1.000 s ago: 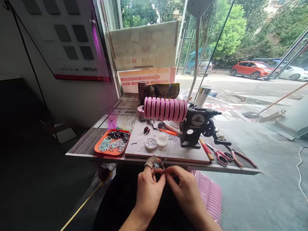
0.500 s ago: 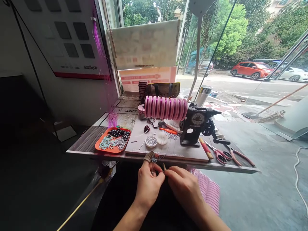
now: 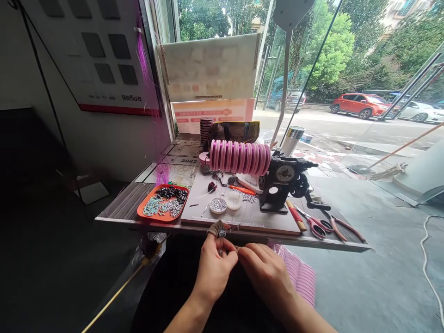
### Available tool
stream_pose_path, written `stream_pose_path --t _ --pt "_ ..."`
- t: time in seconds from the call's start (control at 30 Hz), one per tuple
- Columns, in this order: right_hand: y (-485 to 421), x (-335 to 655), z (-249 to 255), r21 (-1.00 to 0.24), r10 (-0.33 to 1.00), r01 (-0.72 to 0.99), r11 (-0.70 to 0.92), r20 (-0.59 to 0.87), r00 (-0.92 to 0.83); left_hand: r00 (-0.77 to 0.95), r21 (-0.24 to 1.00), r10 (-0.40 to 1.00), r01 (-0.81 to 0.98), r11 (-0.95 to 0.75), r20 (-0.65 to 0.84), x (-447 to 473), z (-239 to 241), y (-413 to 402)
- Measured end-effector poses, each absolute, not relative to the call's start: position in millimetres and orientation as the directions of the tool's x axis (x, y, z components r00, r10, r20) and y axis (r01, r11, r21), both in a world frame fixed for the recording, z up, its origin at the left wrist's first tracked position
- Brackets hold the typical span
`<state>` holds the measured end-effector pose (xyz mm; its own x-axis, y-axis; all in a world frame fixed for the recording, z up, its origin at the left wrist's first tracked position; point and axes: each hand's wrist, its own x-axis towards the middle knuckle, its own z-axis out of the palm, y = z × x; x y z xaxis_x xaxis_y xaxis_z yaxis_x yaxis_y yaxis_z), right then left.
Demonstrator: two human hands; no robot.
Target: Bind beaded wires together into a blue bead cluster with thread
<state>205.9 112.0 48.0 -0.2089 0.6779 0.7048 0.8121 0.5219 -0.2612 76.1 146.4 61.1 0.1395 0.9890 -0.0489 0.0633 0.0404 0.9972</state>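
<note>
My left hand (image 3: 215, 263) is closed in front of the table's near edge, thumb and fingertips pinched together. A brown cloth cover (image 3: 215, 228) wraps its index finger, and a cluster of small silvery pieces (image 3: 222, 234) sits beside that finger. Fingertips almost meeting the left ones, my right hand (image 3: 265, 268) is closed in a pinch too. Something thin and tiny shows between the two hands; its kind is unclear. Beyond them, on a pale board (image 3: 243, 225), are a round dish of silvery beads (image 3: 218, 205) and an orange-handled tool (image 3: 243, 189).
An orange tray (image 3: 140, 213) of black, teal and silvery pieces lies left. Pink spools (image 3: 239, 157) sit on a hand-cranked winder (image 3: 285, 178). Red-handled scissors (image 3: 317, 226), pliers (image 3: 342, 229) and a brush (image 3: 296, 215) lie right. Packed pink spools (image 3: 300, 277) are below the table.
My right hand has turned slightly, and the small pointed bit that stuck up by its fingertips now lies lower between both hands. The left hand has barely moved.
</note>
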Motion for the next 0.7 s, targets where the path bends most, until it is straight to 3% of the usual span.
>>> stream_pose_path --t 0.03,0.1,0.17,0.23,0.3,0.4,0.53,0.7 --pt "112 208 49 -0.321 0.714 0.791 0.521 0.672 -0.198 0.166 0.997 0.985 0.062 0.041 -0.051 75 63 146" --pt "111 213 53 -0.574 0.845 0.671 0.469 0.512 -0.154 0.206 0.999 0.977 0.017 0.051 -0.054 72 65 147" --pt "110 218 58 -0.870 0.962 0.412 0.271 0.237 -0.132 0.247 0.994 0.966 -0.060 0.095 -0.077 70 67 148" --pt "109 222 60 -0.990 0.987 0.136 0.038 0.016 -0.161 0.326 0.972 0.936 -0.143 0.184 -0.129 69 68 148" --pt "109 224 62 -0.996 0.981 -0.036 -0.077 -0.070 -0.183 0.416 0.939 0.892 -0.201 0.281 -0.178 70 68 147" --pt "109 220 65 -0.994 0.993 -0.074 -0.079 -0.072 -0.096 0.429 0.912 0.881 -0.249 0.326 -0.198 73 69 145" --pt "109 214 70 -0.999 0.998 -0.004 -0.034 -0.034 0.044 0.310 0.953 0.942 -0.221 0.206 -0.132 76 70 142" --pt "110 211 70 -0.997 0.996 -0.004 -0.076 -0.076 0.043 0.225 1.000 0.974 0.003 0.010 -0.010 74 64 141"
